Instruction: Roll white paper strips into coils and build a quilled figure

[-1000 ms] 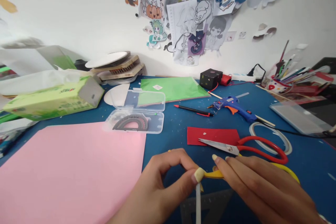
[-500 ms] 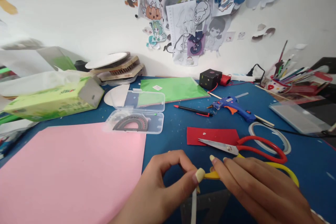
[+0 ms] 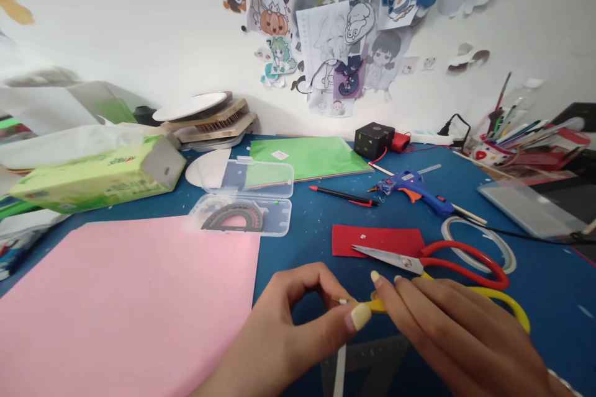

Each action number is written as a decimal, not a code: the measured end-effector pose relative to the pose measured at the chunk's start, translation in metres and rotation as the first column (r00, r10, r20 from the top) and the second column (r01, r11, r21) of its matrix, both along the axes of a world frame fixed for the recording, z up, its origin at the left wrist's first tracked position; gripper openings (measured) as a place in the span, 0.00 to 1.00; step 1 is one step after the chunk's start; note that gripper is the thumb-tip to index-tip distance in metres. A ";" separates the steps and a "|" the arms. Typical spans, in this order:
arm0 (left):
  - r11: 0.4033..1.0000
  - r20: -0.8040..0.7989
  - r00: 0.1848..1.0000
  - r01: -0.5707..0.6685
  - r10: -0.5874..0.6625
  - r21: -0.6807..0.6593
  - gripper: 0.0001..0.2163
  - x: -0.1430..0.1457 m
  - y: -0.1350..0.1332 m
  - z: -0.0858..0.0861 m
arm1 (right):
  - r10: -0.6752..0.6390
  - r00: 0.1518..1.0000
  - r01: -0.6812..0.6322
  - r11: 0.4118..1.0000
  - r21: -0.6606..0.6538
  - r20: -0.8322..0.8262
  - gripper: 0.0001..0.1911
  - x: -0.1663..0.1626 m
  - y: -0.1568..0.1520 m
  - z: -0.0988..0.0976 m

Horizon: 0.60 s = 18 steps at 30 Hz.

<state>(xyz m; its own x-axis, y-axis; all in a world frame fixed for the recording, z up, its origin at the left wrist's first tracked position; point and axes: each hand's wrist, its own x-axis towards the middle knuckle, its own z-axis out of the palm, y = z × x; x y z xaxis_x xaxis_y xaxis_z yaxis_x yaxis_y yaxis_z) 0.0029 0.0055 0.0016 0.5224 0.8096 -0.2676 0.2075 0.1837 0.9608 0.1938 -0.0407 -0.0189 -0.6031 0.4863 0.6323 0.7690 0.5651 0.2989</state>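
Observation:
My left hand point(image 3: 291, 329) is pinched, thumb against forefinger, on the end of a yellow strip point(image 3: 510, 310) at the bottom centre. A thin white strip point(image 3: 340, 372) hangs down from the pinch. My right hand point(image 3: 451, 335) lies over the same yellow strip, fingers pressed together on it just right of the pinch. The yellow strip curves out to the right past my right hand. Red-handled scissors point(image 3: 442, 258) lie just beyond my fingers, their blades resting on a red sheet point(image 3: 377, 239).
A large pink sheet point(image 3: 125, 304) covers the blue table point(image 3: 549, 285) at the left. Behind lie a clear plastic case point(image 3: 242, 198), a green sheet point(image 3: 307, 158), a tissue pack point(image 3: 100, 177), a red pen point(image 3: 343, 196), a blue glue gun point(image 3: 412, 189), a tape ring point(image 3: 479, 242) and a black box point(image 3: 374, 139).
My left thumb has slid a little right and down along the yellow strip. The white strip has shifted slightly left. My right hand has barely moved.

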 end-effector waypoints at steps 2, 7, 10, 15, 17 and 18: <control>0.999 -0.001 0.999 -0.032 0.032 -0.027 0.11 0.002 -0.001 0.000 | 0.008 1.000 -0.008 1.000 -0.004 0.003 0.22 -0.001 0.000 -0.001; 0.999 -0.034 0.999 -0.043 0.042 -0.030 0.11 0.005 -0.002 0.003 | 0.023 1.000 -0.023 1.000 -0.002 -0.019 0.22 -0.003 0.000 -0.003; 0.998 -0.036 0.999 -0.034 0.032 -0.048 0.11 0.004 -0.001 0.003 | 0.036 0.999 -0.036 0.999 -0.003 0.009 0.22 -0.003 0.001 -0.002; 0.997 -0.051 0.998 -0.042 0.038 -0.066 0.11 0.004 -0.001 0.001 | 0.015 1.000 -0.016 1.000 0.017 0.007 0.22 -0.003 0.000 -0.001; 0.999 -0.056 0.998 -0.026 0.023 -0.047 0.11 0.004 -0.001 0.001 | 0.026 1.000 -0.026 1.000 -0.006 -0.001 0.21 -0.002 -0.001 -0.001; 0.999 -0.060 0.998 -0.017 0.014 -0.040 0.12 0.004 -0.001 0.001 | 0.031 0.999 -0.031 0.999 -0.019 -0.012 0.21 -0.001 -0.001 -0.001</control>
<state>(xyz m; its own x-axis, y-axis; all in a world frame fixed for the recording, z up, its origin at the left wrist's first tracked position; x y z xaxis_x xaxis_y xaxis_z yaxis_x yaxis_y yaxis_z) 0.0069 0.0048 0.0022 0.4921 0.8052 -0.3308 0.2613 0.2259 0.9385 0.1924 -0.0414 -0.0202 -0.6109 0.4799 0.6298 0.7543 0.5944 0.2788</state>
